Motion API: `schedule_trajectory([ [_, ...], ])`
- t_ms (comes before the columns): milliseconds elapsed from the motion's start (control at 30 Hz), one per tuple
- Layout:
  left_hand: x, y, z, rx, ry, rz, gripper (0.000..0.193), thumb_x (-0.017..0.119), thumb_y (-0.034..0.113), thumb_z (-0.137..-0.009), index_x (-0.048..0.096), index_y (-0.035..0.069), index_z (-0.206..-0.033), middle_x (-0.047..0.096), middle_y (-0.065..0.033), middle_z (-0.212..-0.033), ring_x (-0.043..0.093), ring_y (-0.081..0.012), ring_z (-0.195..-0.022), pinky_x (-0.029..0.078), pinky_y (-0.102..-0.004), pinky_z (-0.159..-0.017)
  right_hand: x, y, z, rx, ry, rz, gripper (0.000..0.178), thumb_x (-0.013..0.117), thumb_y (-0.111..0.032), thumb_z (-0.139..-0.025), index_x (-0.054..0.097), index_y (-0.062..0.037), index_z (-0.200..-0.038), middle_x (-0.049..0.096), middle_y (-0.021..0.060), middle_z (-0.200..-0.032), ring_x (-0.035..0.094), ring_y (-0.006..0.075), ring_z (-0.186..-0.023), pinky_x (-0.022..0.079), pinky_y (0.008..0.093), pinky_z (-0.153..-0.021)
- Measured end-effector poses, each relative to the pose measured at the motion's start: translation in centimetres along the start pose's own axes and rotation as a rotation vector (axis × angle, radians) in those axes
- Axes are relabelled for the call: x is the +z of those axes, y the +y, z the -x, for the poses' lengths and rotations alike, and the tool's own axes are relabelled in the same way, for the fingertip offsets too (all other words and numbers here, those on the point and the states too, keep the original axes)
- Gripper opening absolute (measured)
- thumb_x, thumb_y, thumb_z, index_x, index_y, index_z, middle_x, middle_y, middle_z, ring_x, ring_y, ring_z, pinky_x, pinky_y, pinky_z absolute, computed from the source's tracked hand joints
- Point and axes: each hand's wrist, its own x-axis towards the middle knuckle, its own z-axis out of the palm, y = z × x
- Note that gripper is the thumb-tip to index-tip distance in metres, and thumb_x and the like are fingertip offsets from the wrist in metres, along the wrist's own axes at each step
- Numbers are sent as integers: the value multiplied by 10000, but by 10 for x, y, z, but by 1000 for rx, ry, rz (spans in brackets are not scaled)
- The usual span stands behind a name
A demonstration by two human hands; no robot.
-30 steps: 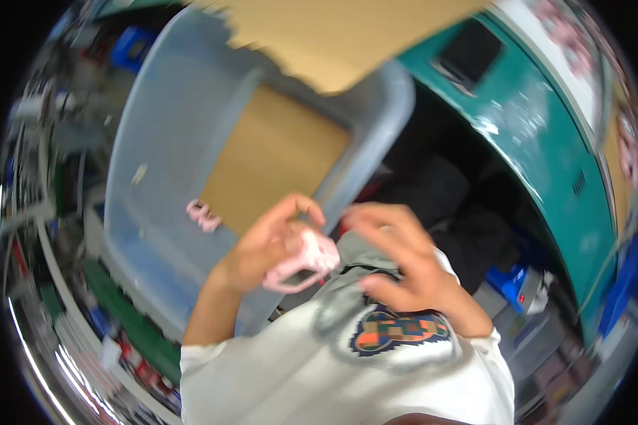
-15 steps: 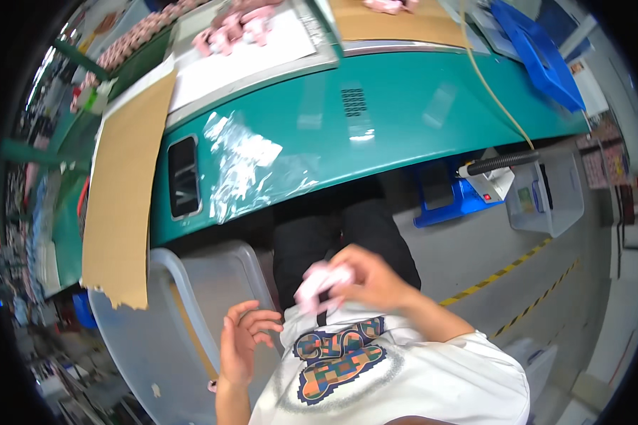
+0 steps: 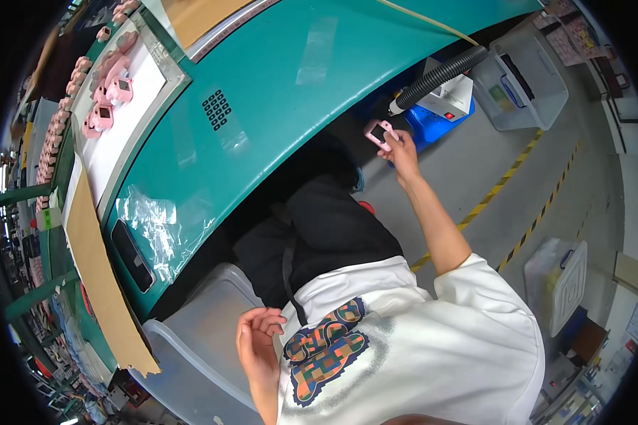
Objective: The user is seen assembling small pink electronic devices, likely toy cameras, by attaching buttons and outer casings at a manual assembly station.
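My right hand point(image 3: 402, 150) reaches out past the bench edge, its fingers closed on a small pink toy camera point(image 3: 377, 133) with a dark square screen. The camera is just below the pale tip of a black corrugated hose point(image 3: 439, 79), with a small gap between them. That hose sits over a white box-shaped machine point(image 3: 455, 99) with a red switch, on a blue stand point(image 3: 427, 126). Close to my white shirt, my left hand point(image 3: 260, 334) is raised with loosely bent fingers and nothing in it.
Several similar pink cameras point(image 3: 101, 117) lie on a white sheet at the upper left. On the green bench point(image 3: 276, 92) are a phone point(image 3: 132, 255) and clear plastic film point(image 3: 156, 219). Translucent bins stand below left point(image 3: 191, 368) and at the far right point(image 3: 521, 85). Cardboard point(image 3: 96, 262) hangs over the bench's left end.
My view has turned right. My right hand has moved from in front of my shirt out to the hose tip, carrying the pink camera. My left hand stays near my body.
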Motion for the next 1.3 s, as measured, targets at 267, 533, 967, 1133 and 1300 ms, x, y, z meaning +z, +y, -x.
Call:
schedule_trajectory([
  [267,4,-4,-8,3,43,11,440,418,372,-1064,582,-17,-1188,673,-184,-1074,645,-228,-911,464,-290,-780,5,-21,-1,-39,-57,-8,277,655,-194,-979,581,0,-1163,649,88,-867,626,132,-663,468,227,-615],
  [533,-7,4,-3,89,36,-29,466,453,414,-1039,580,-13,-1179,646,-186,-1089,637,-244,-927,464,-307,-798,11,-26,-4,-53,-73,-6,270,656,-207,-978,598,-2,-1145,657,93,-873,621,133,-663,465,223,-620],
  [967,-113,36,80,708,500,-157,365,454,318,-966,561,0,-1110,545,-151,-999,487,-237,-883,423,-328,-789,10,7,-38,-27,3,33,257,664,-234,-985,634,-36,-1145,675,74,-887,587,109,-646,481,213,-586],
  [1133,-210,11,133,819,858,-163,227,482,194,-975,608,8,-1002,548,-116,-968,475,-189,-835,422,-297,-746,-22,8,-41,105,-400,83,258,629,-263,-1005,648,-97,-1201,694,62,-956,623,103,-707,484,194,-609],
  [1300,-324,-88,225,108,1478,-310,195,568,154,-961,698,13,-999,684,-103,-899,612,-148,-779,477,-243,-698,-39,20,-36,297,-552,240,293,614,-294,-1010,646,-88,-1216,687,51,-913,609,97,-686,468,191,-603],
])
